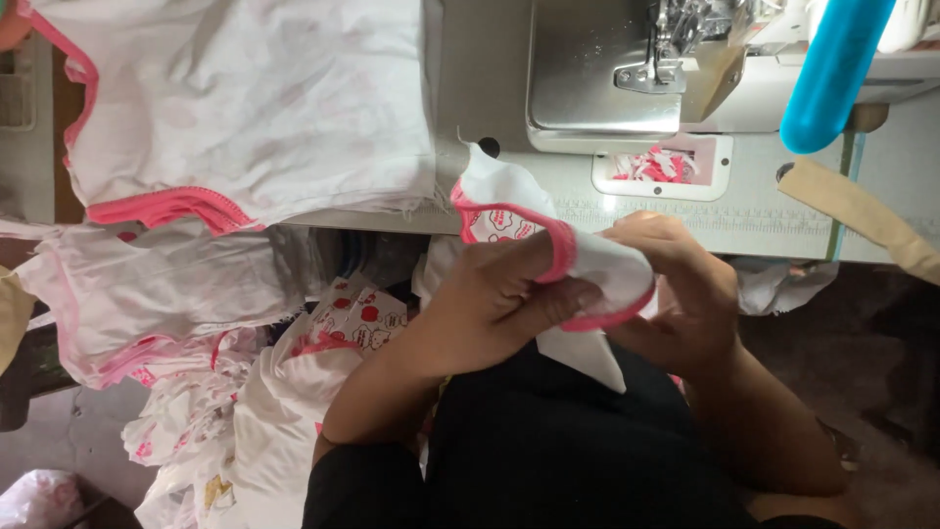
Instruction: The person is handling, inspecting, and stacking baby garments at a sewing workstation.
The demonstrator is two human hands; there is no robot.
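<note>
the left hand and right hand were both closed on the small white cloth. its pink edge ran across between them, just in front of the sewing machine.

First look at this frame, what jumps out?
Both hands at centre: the left hand and right hand grip a small white cloth piece with pink trim over the dark lap. Behind it sits the grey sewing machine. A pile of white, pink-edged garments lies on the table's left.
</note>
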